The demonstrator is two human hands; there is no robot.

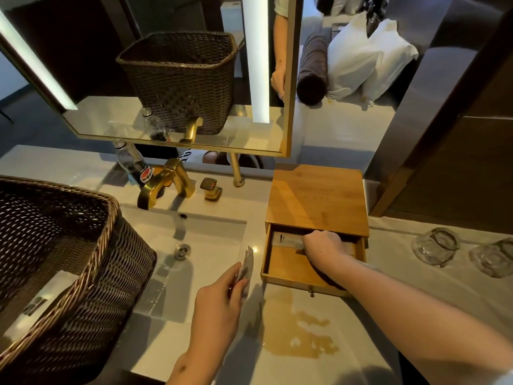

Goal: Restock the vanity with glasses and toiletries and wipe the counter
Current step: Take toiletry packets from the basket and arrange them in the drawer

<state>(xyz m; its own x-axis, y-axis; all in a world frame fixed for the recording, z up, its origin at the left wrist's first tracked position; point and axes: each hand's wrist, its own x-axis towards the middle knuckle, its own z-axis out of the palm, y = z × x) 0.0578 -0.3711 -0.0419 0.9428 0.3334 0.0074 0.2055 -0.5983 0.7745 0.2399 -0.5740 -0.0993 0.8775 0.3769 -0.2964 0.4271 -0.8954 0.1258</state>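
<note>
Gripping flat pale sachets (pixel 246 263), left hand (pixel 219 298); right hand (pixel 322 243) clutching another (pixel 286 240) in drawer (pixel 288 266).

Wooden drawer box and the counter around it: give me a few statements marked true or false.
1. The wooden drawer box has its drawer pulled open. True.
2. The right hand is inside the drawer on a packet. True.
3. The left hand is empty. False: it holds thin packets.
4. Two glasses stand right of the box. True.
5. The wicker basket sits right of the sink. False: it is on the left.
</note>
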